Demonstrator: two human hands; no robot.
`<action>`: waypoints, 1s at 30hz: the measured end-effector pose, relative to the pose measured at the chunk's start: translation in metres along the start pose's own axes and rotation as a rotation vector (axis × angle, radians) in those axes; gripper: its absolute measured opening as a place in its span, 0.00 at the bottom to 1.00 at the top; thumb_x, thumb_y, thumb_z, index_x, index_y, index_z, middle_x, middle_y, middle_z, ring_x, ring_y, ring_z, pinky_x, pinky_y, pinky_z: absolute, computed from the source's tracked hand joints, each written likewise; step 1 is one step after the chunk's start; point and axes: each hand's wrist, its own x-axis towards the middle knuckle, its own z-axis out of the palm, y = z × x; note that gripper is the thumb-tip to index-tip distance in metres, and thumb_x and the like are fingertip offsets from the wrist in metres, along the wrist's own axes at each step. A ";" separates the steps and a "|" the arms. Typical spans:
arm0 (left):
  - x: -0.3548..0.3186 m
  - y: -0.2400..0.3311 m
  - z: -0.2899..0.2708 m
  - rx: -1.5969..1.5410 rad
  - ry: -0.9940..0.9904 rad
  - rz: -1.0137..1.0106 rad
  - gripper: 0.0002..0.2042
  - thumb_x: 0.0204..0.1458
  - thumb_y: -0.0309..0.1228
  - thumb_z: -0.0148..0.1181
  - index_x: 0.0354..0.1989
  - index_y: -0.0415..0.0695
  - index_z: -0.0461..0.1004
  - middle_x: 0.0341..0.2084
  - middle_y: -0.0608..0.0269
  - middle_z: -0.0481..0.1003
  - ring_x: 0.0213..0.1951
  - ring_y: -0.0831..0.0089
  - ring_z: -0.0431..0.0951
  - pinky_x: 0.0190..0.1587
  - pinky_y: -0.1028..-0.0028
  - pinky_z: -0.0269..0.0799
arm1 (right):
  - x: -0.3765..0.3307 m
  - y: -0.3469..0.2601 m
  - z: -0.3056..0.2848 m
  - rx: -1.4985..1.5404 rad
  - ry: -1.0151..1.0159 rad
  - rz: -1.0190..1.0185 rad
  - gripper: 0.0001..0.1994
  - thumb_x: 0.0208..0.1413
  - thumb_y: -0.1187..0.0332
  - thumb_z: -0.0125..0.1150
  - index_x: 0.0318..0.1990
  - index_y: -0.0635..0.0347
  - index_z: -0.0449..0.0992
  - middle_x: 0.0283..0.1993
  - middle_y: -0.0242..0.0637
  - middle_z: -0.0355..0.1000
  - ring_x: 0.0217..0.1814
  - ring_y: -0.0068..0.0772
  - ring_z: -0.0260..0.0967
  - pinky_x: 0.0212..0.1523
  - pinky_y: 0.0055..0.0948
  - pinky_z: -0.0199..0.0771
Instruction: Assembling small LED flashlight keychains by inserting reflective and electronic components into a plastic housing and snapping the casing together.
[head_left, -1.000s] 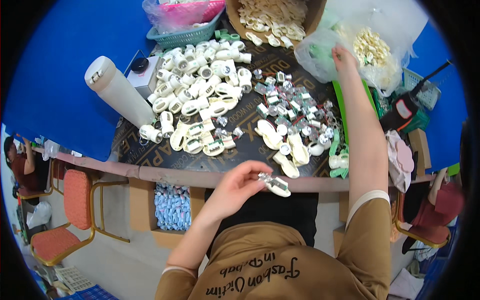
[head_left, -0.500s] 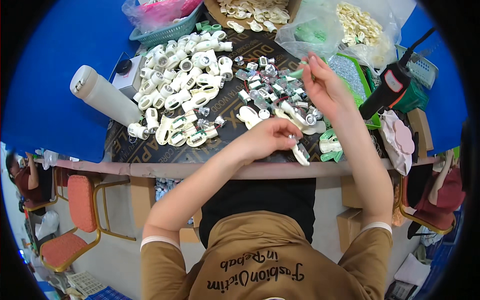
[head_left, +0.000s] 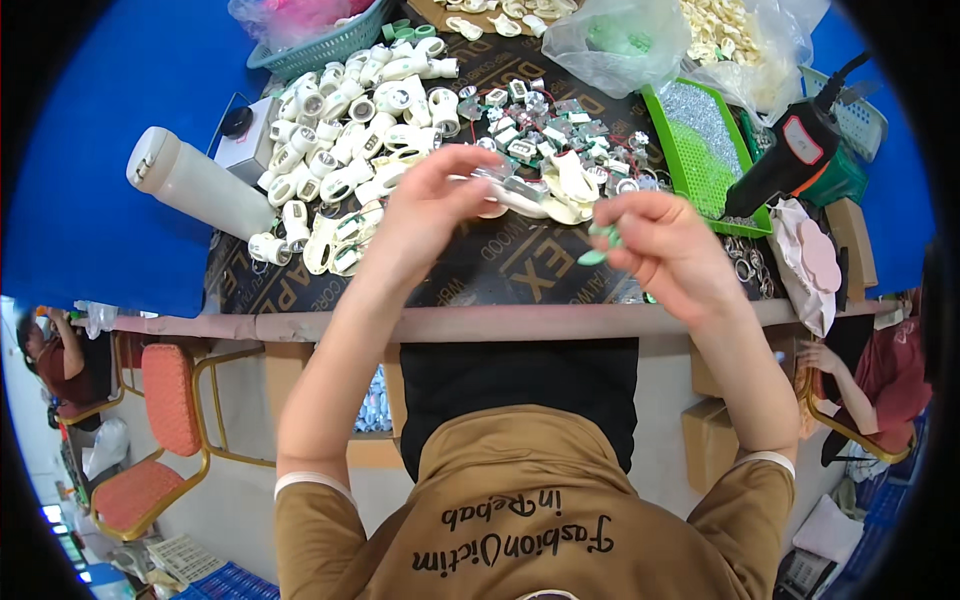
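My left hand (head_left: pixel 425 205) is raised over the middle of the table, its thumb and fingers closed around a small clear-grey piece (head_left: pixel 512 184), blurred at the fingertips. Just beyond it lie cream plastic shells (head_left: pixel 570 188). My right hand (head_left: pixel 670 245), nearer the table's front edge, pinches small light-green plastic parts (head_left: pixel 600 248); their exact shape is partly hidden by the fingers. Past both hands spreads a heap of small electronic assemblies (head_left: pixel 545 125) with wires, silvery reflectors and white blocks. White hollow plastic housings (head_left: pixel 350 125) are piled to the left.
A white bottle (head_left: pixel 195 185) leans at the left beside a small box (head_left: pixel 245 145). On the right are a green tray (head_left: pixel 715 160), a black corded tool (head_left: pixel 790 155) and metal rings (head_left: pixel 748 262). Plastic bags (head_left: pixel 620 45) and a blue basket (head_left: pixel 330 50) stand at the back.
My left hand has moved left and away from the front edge. My right hand has come down from near the bags toward me, with green parts in its fingers. The view has shifted slightly.
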 end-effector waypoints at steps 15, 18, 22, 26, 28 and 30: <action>-0.064 -0.043 -0.011 -0.274 0.298 0.274 0.11 0.55 0.22 0.50 0.47 0.38 0.67 0.42 0.60 0.71 0.43 0.76 0.72 0.46 0.76 0.70 | 0.017 0.086 0.014 -1.533 0.126 -0.686 0.08 0.39 0.77 0.61 0.31 0.61 0.74 0.33 0.35 0.70 0.35 0.39 0.66 0.36 0.33 0.68; -0.063 -0.044 -0.015 -0.311 0.253 0.265 0.12 0.55 0.22 0.50 0.47 0.38 0.67 0.42 0.59 0.71 0.43 0.75 0.72 0.46 0.75 0.69 | 0.011 0.086 0.013 -1.505 0.135 -0.670 0.09 0.39 0.77 0.61 0.32 0.60 0.74 0.38 0.34 0.70 0.37 0.39 0.66 0.37 0.33 0.68; -0.064 -0.045 -0.020 -0.359 0.219 0.244 0.12 0.55 0.23 0.51 0.47 0.38 0.67 0.42 0.59 0.71 0.43 0.74 0.72 0.47 0.74 0.69 | 0.004 0.081 0.013 -1.513 0.115 -0.639 0.10 0.39 0.78 0.60 0.34 0.61 0.74 0.40 0.37 0.69 0.40 0.40 0.66 0.41 0.32 0.69; -0.063 -0.046 -0.021 -0.326 0.201 0.262 0.12 0.56 0.25 0.49 0.48 0.37 0.65 0.44 0.54 0.70 0.45 0.72 0.71 0.49 0.73 0.68 | -0.003 0.072 0.013 -1.342 0.096 -0.592 0.16 0.41 0.82 0.57 0.42 0.62 0.72 0.46 0.41 0.68 0.43 0.42 0.68 0.43 0.32 0.70; -0.064 -0.046 -0.021 -0.333 0.195 0.263 0.12 0.56 0.25 0.49 0.48 0.37 0.65 0.44 0.55 0.70 0.45 0.72 0.71 0.49 0.73 0.68 | -0.006 0.070 0.012 -1.206 0.099 -0.517 0.19 0.41 0.84 0.55 0.44 0.61 0.71 0.47 0.42 0.68 0.43 0.41 0.69 0.43 0.31 0.71; -0.064 -0.045 -0.021 -0.338 0.190 0.267 0.12 0.56 0.25 0.49 0.48 0.37 0.65 0.44 0.55 0.70 0.45 0.72 0.71 0.49 0.73 0.68 | -0.010 0.068 0.006 -1.066 0.116 -0.482 0.22 0.41 0.88 0.51 0.47 0.61 0.70 0.49 0.42 0.68 0.41 0.37 0.71 0.41 0.29 0.72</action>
